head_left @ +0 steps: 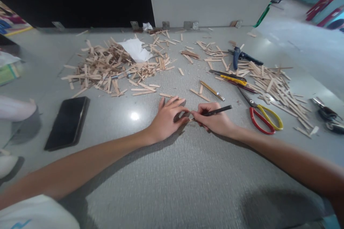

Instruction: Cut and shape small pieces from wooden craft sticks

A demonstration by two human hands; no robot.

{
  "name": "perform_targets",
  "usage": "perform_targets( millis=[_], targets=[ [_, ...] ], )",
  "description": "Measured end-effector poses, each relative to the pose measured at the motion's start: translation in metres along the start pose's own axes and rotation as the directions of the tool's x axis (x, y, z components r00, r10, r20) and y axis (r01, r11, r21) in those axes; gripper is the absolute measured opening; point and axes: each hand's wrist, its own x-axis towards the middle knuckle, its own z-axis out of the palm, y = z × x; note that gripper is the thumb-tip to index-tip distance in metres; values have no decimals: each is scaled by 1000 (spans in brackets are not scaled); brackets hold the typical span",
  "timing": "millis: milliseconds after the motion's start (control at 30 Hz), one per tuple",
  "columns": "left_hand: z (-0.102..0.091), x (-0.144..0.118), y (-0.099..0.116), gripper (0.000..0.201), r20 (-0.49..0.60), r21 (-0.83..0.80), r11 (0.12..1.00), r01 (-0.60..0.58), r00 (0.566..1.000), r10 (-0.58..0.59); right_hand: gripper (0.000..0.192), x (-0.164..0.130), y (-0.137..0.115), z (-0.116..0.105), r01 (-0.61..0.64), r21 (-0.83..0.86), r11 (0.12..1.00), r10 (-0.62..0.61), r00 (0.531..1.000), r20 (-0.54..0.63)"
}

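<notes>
My left hand (170,118) lies in the middle of the table, thumb and forefinger pinched on a small piece of wooden stick (191,120); the other fingers are stretched out. Most of that piece is hidden by the fingertips. Facing it, my right hand (213,118) is closed around a slim black pen (219,110), whose rear end points up to the right. The pen's tip is hidden behind the fingers. Both hands meet at the wooden piece. Just beyond them lie a yellow-brown snap-off cutter (212,90) and a few loose sticks (199,94).
A big pile of wooden sticks (99,66) with white paper (137,50) lies back left; another pile (276,82) lies right. Scissors (262,114), a yellow-black utility knife (232,78) and a blue-handled tool (236,57) are at right. A phone (67,123) lies left.
</notes>
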Motion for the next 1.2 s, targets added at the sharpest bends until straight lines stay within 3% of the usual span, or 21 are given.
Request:
perform_targets(
  millis=[467, 1200],
  targets=[
    [3, 0, -3, 22, -12, -5, 1000, -3, 1000, 3, 44, 0, 6, -2, 35, -6, 999, -35, 999, 2],
    [2, -1, -4, 20, -12, 6, 1000, -17, 1000, 17, 47, -1, 3, -2, 34, -26, 999, -34, 999, -7]
  ],
)
